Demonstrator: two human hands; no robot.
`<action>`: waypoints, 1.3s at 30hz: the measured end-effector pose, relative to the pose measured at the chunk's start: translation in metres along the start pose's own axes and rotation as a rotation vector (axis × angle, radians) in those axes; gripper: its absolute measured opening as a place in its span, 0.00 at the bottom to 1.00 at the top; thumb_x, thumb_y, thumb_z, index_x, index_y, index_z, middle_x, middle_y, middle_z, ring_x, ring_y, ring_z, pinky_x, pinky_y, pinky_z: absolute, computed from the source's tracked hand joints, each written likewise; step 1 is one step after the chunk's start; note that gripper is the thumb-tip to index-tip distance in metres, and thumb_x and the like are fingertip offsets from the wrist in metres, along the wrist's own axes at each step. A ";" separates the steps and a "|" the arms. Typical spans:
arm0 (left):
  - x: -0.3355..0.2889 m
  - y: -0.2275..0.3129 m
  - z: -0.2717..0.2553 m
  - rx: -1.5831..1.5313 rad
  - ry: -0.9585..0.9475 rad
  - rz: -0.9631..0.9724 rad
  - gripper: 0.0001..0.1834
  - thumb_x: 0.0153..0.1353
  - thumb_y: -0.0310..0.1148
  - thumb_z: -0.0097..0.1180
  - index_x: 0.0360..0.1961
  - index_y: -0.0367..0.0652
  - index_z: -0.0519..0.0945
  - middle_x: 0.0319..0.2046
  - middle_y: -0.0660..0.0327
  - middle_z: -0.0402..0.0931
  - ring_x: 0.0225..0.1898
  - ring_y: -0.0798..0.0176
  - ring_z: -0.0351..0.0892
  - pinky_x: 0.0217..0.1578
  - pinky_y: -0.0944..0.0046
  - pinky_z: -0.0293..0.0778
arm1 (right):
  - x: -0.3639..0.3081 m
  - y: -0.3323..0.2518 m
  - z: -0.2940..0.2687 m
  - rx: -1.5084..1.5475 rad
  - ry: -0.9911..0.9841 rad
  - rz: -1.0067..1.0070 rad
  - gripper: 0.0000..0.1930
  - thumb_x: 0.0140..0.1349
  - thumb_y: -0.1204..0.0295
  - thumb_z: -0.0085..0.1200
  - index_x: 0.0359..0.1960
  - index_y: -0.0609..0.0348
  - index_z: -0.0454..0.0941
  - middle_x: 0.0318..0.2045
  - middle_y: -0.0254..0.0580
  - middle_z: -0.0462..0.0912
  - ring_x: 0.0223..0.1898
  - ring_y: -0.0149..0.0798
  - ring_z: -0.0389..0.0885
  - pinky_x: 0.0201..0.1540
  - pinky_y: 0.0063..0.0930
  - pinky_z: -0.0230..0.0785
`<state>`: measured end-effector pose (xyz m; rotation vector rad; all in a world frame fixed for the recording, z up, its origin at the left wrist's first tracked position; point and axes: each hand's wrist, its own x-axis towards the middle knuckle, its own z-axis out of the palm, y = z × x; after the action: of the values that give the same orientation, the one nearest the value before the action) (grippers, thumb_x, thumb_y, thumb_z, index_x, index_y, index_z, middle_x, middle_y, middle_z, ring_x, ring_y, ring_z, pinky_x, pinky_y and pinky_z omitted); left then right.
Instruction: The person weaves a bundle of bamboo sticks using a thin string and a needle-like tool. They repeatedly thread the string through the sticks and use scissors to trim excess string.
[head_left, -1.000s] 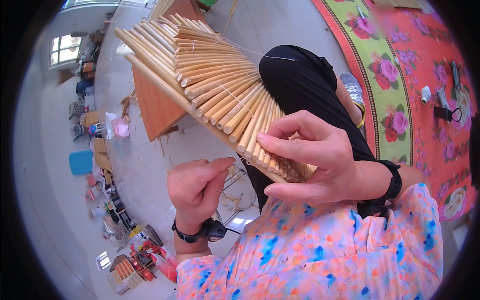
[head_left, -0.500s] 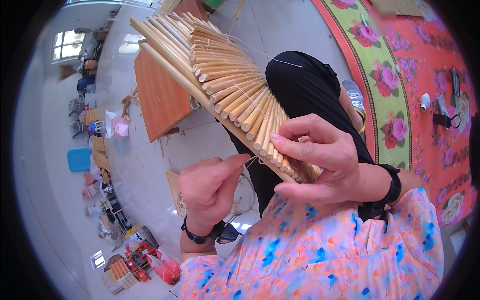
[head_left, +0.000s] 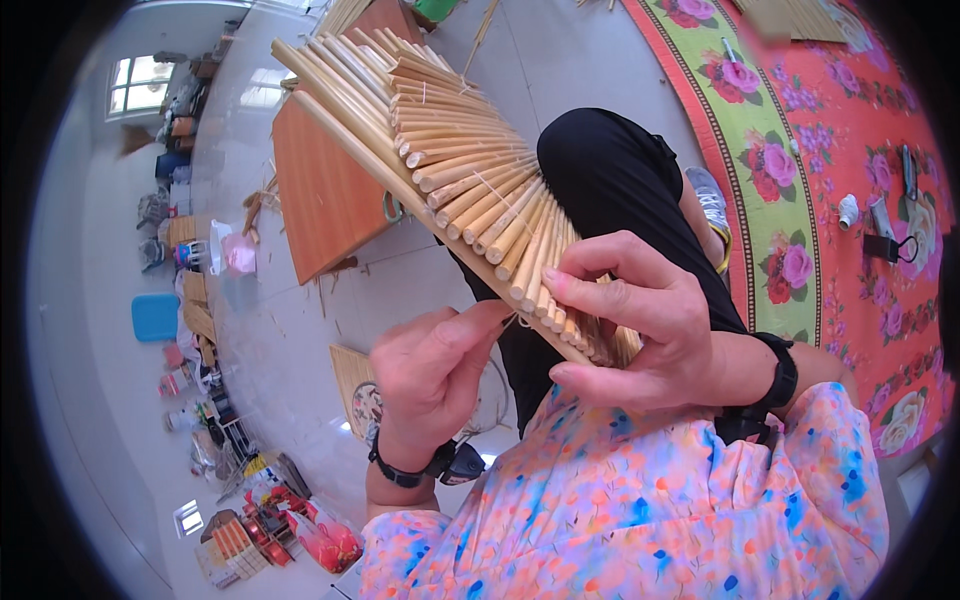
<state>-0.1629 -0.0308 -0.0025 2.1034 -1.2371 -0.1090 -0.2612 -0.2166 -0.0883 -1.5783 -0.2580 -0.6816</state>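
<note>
Just below the row of sticks (head_left: 466, 180), the left hand (head_left: 430, 370) is curled up, finger and thumb pinched together; they seem to hold a bit of string (head_left: 525, 321). The sticks slant up and away in front of the body, by the black knee (head_left: 605, 150). They look light, stiff and smooth, and one might crack if bent hard. The whole row looks floppy, so a good hold is across many sticks at once. The right hand (head_left: 640, 320) is half open, thumb below, fingers on top, gripping the near end.
</note>
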 end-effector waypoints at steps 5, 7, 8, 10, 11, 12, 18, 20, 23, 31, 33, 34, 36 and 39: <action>-0.002 0.007 -0.006 0.147 -0.057 -0.028 0.14 0.55 0.15 0.60 0.44 0.36 0.81 0.21 0.56 0.75 0.19 0.56 0.76 0.21 0.62 0.70 | -0.001 0.002 0.004 0.014 0.019 0.012 0.32 0.47 0.70 0.74 0.56 0.66 0.79 0.48 0.50 0.76 0.43 0.38 0.79 0.43 0.27 0.74; -0.003 0.010 -0.005 0.162 -0.046 -0.056 0.13 0.56 0.14 0.59 0.42 0.36 0.80 0.23 0.55 0.77 0.20 0.55 0.77 0.22 0.62 0.71 | -0.004 0.003 0.005 0.053 0.035 0.035 0.32 0.48 0.70 0.74 0.57 0.66 0.79 0.48 0.49 0.76 0.43 0.38 0.78 0.43 0.27 0.74; -0.004 0.010 -0.004 0.145 -0.039 -0.072 0.12 0.56 0.14 0.59 0.42 0.36 0.80 0.24 0.54 0.78 0.21 0.54 0.78 0.23 0.61 0.72 | -0.006 0.004 0.006 0.072 0.042 0.047 0.32 0.48 0.70 0.73 0.57 0.66 0.79 0.49 0.49 0.76 0.43 0.38 0.78 0.44 0.26 0.74; -0.005 0.009 -0.003 0.129 -0.024 -0.089 0.11 0.57 0.14 0.59 0.40 0.36 0.80 0.25 0.54 0.79 0.21 0.54 0.79 0.23 0.62 0.72 | -0.005 0.004 0.006 0.064 0.027 0.036 0.32 0.49 0.70 0.73 0.57 0.66 0.79 0.49 0.49 0.75 0.43 0.38 0.78 0.44 0.26 0.73; -0.005 0.009 -0.002 0.129 -0.020 -0.088 0.10 0.57 0.14 0.59 0.40 0.36 0.80 0.26 0.53 0.80 0.22 0.54 0.79 0.23 0.62 0.72 | -0.005 0.003 0.006 0.061 0.020 0.031 0.32 0.49 0.70 0.73 0.58 0.66 0.79 0.50 0.49 0.75 0.43 0.38 0.78 0.44 0.26 0.73; -0.005 0.008 -0.001 0.129 -0.017 -0.085 0.09 0.58 0.14 0.59 0.39 0.36 0.80 0.26 0.53 0.81 0.22 0.54 0.79 0.23 0.62 0.72 | -0.005 0.004 0.006 0.059 0.019 0.026 0.32 0.49 0.70 0.73 0.58 0.66 0.79 0.50 0.49 0.75 0.43 0.38 0.78 0.44 0.27 0.73; -0.003 0.008 0.002 0.115 -0.003 -0.101 0.08 0.57 0.14 0.60 0.37 0.36 0.80 0.25 0.53 0.80 0.21 0.55 0.79 0.23 0.64 0.72 | -0.003 0.004 0.005 0.047 0.024 0.002 0.32 0.49 0.71 0.72 0.58 0.67 0.79 0.50 0.50 0.75 0.43 0.38 0.78 0.44 0.27 0.73; -0.003 0.009 0.001 0.113 0.002 -0.108 0.08 0.57 0.15 0.60 0.37 0.36 0.81 0.25 0.53 0.80 0.21 0.55 0.79 0.23 0.63 0.72 | -0.002 0.004 0.005 0.046 0.035 -0.005 0.31 0.49 0.72 0.72 0.57 0.67 0.79 0.49 0.50 0.75 0.43 0.38 0.78 0.44 0.27 0.74; -0.001 0.011 0.002 0.130 0.009 -0.085 0.08 0.57 0.15 0.61 0.37 0.37 0.80 0.24 0.54 0.80 0.21 0.55 0.79 0.22 0.63 0.72 | -0.001 0.003 0.007 0.053 0.024 -0.010 0.31 0.48 0.72 0.72 0.56 0.68 0.79 0.49 0.51 0.76 0.43 0.39 0.78 0.44 0.28 0.74; 0.004 0.022 0.010 0.115 0.079 -0.156 0.08 0.57 0.16 0.63 0.36 0.37 0.78 0.24 0.53 0.79 0.21 0.52 0.80 0.23 0.61 0.73 | 0.000 0.002 0.010 0.007 0.021 -0.027 0.32 0.47 0.71 0.71 0.56 0.70 0.79 0.50 0.54 0.75 0.45 0.41 0.79 0.44 0.28 0.74; 0.004 0.025 0.015 0.046 0.167 -0.265 0.08 0.57 0.17 0.64 0.36 0.37 0.77 0.24 0.52 0.79 0.22 0.50 0.80 0.23 0.60 0.73 | 0.001 0.002 0.012 0.002 0.020 -0.029 0.31 0.48 0.71 0.71 0.56 0.70 0.78 0.51 0.54 0.75 0.45 0.41 0.79 0.44 0.28 0.74; 0.002 0.024 0.015 0.077 0.151 -0.252 0.08 0.57 0.17 0.64 0.36 0.37 0.77 0.24 0.53 0.79 0.21 0.50 0.80 0.23 0.60 0.73 | 0.000 0.002 0.013 0.000 0.017 -0.025 0.31 0.48 0.71 0.70 0.56 0.70 0.78 0.51 0.55 0.74 0.45 0.41 0.79 0.44 0.28 0.74; -0.003 0.021 0.013 0.136 0.113 -0.228 0.09 0.58 0.18 0.64 0.36 0.37 0.77 0.23 0.53 0.78 0.21 0.50 0.80 0.23 0.59 0.73 | -0.001 0.001 0.014 -0.004 0.010 -0.015 0.31 0.48 0.71 0.70 0.56 0.70 0.78 0.52 0.55 0.74 0.45 0.41 0.79 0.43 0.28 0.74; 0.002 0.024 0.010 0.175 0.083 -0.149 0.09 0.58 0.19 0.64 0.36 0.38 0.76 0.23 0.53 0.78 0.21 0.50 0.80 0.22 0.59 0.73 | 0.000 -0.001 0.014 -0.015 0.001 -0.012 0.31 0.47 0.71 0.69 0.56 0.71 0.78 0.51 0.55 0.74 0.45 0.42 0.79 0.43 0.28 0.74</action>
<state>-0.1836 -0.0448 0.0047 2.3254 -1.0743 0.0212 -0.2580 -0.2032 -0.0868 -1.5918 -0.2617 -0.6951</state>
